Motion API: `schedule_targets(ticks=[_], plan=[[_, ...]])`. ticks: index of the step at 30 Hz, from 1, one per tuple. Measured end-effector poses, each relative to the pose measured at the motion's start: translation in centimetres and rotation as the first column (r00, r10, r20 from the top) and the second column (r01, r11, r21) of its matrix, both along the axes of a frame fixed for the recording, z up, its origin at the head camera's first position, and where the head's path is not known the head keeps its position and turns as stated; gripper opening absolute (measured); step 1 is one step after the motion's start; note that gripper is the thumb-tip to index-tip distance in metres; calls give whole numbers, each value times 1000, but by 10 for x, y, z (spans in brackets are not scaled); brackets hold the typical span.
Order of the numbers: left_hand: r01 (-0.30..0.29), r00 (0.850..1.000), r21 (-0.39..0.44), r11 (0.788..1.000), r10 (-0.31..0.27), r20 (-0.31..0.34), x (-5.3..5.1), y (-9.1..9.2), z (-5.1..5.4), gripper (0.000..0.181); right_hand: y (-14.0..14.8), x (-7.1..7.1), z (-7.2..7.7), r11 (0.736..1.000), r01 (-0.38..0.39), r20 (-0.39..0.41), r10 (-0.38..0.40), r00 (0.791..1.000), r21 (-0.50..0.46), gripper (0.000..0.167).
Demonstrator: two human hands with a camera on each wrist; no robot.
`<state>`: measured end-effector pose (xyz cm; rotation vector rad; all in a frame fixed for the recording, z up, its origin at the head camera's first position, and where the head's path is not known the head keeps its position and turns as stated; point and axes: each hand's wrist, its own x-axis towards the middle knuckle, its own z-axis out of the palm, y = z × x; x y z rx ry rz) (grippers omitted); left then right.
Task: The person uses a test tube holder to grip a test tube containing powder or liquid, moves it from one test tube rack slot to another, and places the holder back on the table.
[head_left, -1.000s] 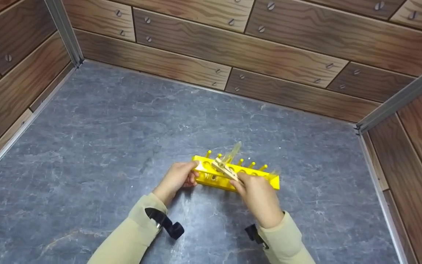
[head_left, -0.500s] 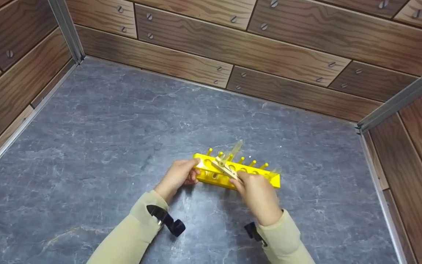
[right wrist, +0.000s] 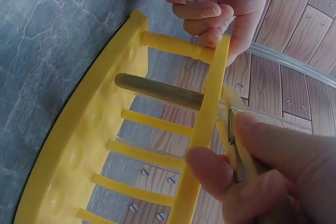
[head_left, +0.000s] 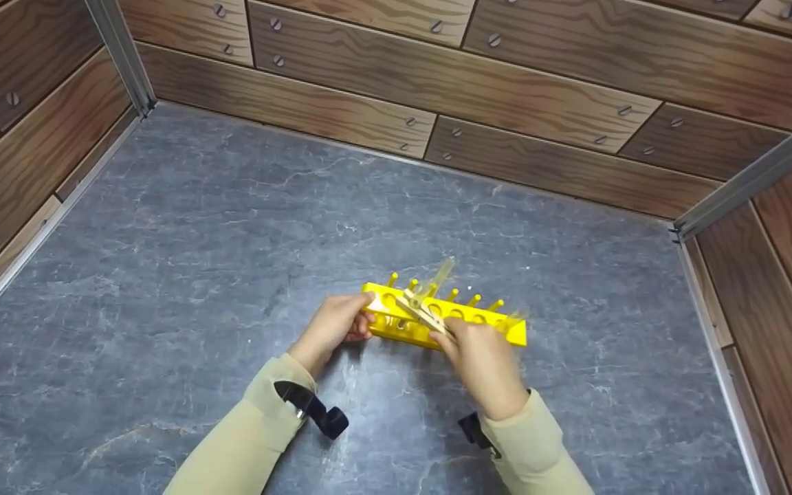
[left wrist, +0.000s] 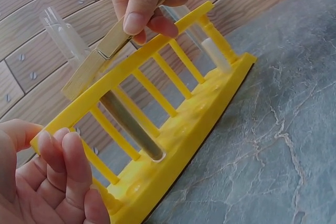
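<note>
A yellow test tube rack (left wrist: pixel 195 132) stands on the grey marbled tabletop. My left hand (head_left: pixel 331 326) pinches the left end of its top bar between thumb and fingers. In one hole near that end stands a glass test tube (left wrist: pixel 132 125) with dark greenish-brown contents, its clear upper part rising above the bar. My right hand (head_left: pixel 487 364) grips the handles of a wooden test tube holder (left wrist: pixel 86 74), whose jaws lie at the tube just above the top bar. Whether they clamp the glass is hard to tell.
A second, clear test tube (left wrist: pixel 214 53) stands at the rack's far end, with whitish contents low in it. Yellow pegs (head_left: pixel 476 301) line the rack's back. Wood-patterned walls (head_left: pixel 341 96) with metal edging enclose the tabletop (head_left: pixel 231 227).
The head view has tilted slightly. Both hands, the rack and the test tube holder keep nearly the same places relative to each other.
</note>
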<state>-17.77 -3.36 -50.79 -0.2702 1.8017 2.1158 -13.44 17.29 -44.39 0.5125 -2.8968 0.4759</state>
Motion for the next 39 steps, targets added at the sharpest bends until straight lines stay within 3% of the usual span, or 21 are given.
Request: schedule_targets(ticks=[16,23,39], plan=[[-14,1000,18,1000,15,-15,-2,2,4,32,1,-1,-2,1000,2,-43,-1,999,0,20],[-3,1000,4,1000,4,-25,-1,2,0,36,1,-1,-3,1000,8,-17,-8,1000,-15,20],[-8,1000,23,1000,9,-18,0,2,-1,33,6,0,1,1000,-6,-75,5,997,-7,23]])
